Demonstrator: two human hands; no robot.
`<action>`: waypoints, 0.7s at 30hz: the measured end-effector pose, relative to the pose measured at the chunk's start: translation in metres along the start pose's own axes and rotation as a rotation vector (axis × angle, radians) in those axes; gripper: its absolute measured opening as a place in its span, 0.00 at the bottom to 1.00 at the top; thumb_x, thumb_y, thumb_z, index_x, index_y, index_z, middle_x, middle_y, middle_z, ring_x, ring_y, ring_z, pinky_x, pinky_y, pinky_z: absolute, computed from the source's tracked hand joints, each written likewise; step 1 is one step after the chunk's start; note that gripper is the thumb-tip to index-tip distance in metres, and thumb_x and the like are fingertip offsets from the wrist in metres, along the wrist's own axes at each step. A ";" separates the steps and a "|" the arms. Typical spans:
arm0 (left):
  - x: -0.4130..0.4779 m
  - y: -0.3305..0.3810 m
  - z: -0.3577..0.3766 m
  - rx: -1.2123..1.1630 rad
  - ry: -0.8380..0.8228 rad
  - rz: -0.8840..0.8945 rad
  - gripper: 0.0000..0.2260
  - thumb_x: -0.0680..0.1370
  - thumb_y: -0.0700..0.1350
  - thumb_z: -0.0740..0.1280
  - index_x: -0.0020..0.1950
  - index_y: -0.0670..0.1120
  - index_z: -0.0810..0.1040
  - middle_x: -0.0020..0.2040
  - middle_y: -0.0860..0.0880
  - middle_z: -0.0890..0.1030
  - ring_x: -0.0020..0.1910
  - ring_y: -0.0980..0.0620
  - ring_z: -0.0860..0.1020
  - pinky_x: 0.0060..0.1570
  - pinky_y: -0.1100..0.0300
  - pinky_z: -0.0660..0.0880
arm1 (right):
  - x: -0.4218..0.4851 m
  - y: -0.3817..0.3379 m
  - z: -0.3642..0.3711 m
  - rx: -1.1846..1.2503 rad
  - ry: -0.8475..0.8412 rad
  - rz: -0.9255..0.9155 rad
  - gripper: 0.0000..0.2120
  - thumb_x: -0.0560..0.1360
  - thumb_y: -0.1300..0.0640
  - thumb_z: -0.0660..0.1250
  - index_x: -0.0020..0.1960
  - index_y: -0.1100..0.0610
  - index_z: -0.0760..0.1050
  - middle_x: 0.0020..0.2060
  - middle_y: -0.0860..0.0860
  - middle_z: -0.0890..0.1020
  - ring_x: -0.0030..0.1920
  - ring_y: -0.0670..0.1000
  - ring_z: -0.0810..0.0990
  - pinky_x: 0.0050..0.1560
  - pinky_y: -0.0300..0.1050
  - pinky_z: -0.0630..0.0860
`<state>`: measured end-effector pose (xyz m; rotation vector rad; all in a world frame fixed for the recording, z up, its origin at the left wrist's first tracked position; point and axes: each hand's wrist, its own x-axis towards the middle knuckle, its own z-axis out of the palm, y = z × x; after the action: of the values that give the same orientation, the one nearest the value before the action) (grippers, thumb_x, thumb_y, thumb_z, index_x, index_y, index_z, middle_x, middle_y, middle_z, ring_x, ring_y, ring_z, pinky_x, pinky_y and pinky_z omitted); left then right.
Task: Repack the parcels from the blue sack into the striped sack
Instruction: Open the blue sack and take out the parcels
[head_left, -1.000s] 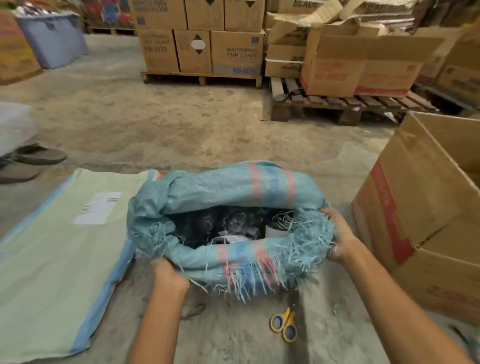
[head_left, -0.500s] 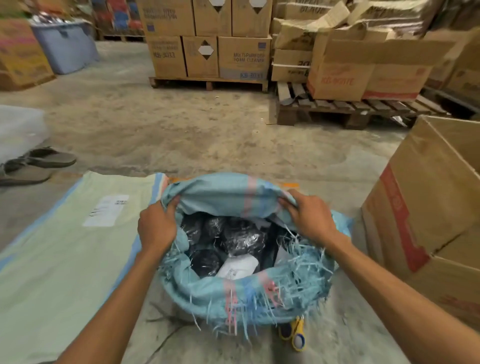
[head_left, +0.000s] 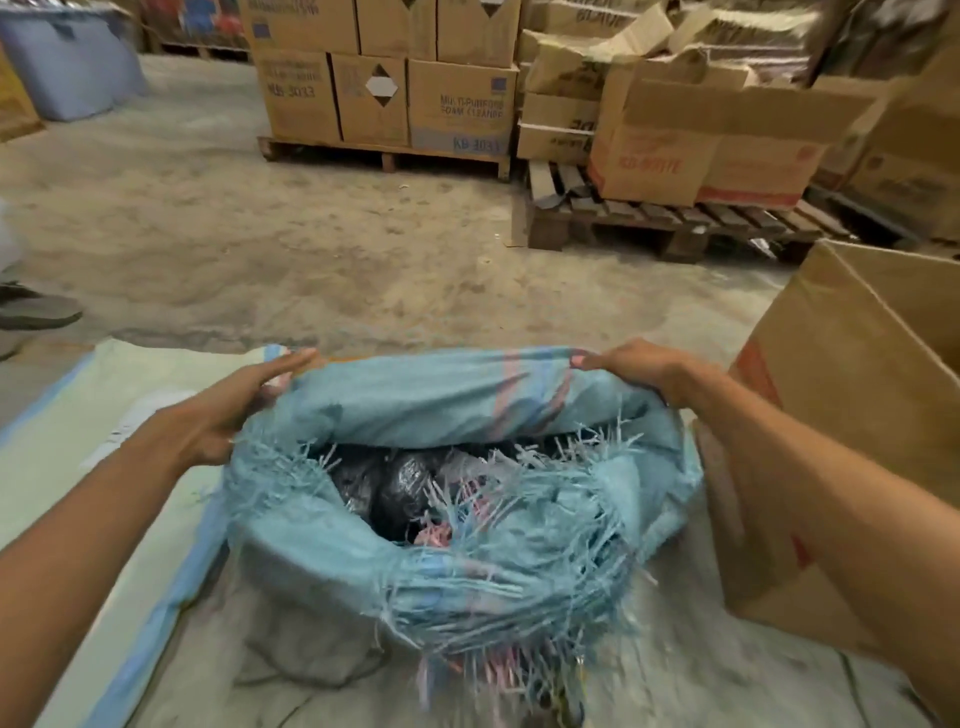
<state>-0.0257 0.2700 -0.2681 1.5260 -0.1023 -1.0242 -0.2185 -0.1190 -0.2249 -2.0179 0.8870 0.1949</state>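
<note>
While the blue sack (head_left: 452, 415) stands open-mouthed on the floor (head_left: 311, 260) in the middle of the view, its rolled-down rim is gripped on the far side by both hands. The left hand (head_left: 228, 410) is clamped on the rim at about ten o'clock of the mouth. Its thumb is laid along the top of the fold, and its other fingers are hidden by the fabric. The right hand (head_left: 639, 369) is closed over the rim at about two o'clock, fingers curled onto the fold. The frayed edge is turned towards six o'clock. Inside the mouth, black wrapped parcels (head_left: 395, 483) are seen packed together; their number cannot be told. The striped sack (head_left: 78, 467), pale green with a blue edge band, is laid flat on the floor at nine o'clock of the blue sack, partly hidden by the left forearm. A large cardboard box (head_left: 857, 415) is stood at three o'clock, just beside the blue sack. Pallets (head_left: 675, 218) loaded with cartons (head_left: 457, 104) are set at twelve o'clock, well apart.
</note>
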 end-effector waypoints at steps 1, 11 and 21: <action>-0.010 0.001 0.005 0.078 -0.010 0.049 0.44 0.51 0.64 0.83 0.63 0.45 0.81 0.55 0.40 0.84 0.48 0.43 0.84 0.54 0.49 0.79 | -0.001 0.007 0.009 -0.078 0.180 -0.051 0.26 0.73 0.39 0.71 0.57 0.60 0.79 0.50 0.54 0.84 0.48 0.56 0.83 0.48 0.46 0.78; -0.069 -0.120 0.083 0.549 0.913 -0.132 0.58 0.64 0.69 0.73 0.78 0.36 0.52 0.73 0.33 0.63 0.71 0.34 0.66 0.67 0.34 0.65 | -0.122 0.057 0.105 -0.233 0.461 0.307 0.63 0.62 0.26 0.71 0.80 0.51 0.37 0.76 0.64 0.50 0.75 0.67 0.55 0.67 0.72 0.63; -0.091 -0.149 0.068 -0.318 0.500 0.028 0.13 0.78 0.37 0.66 0.62 0.34 0.75 0.51 0.39 0.81 0.51 0.42 0.78 0.53 0.48 0.78 | -0.095 0.111 0.094 0.722 0.425 0.309 0.19 0.64 0.61 0.72 0.54 0.65 0.76 0.48 0.60 0.81 0.43 0.59 0.82 0.40 0.48 0.79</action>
<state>-0.1954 0.3119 -0.3364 1.4359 0.3721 -0.5786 -0.3427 -0.0346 -0.3123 -1.2539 1.3069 -0.3579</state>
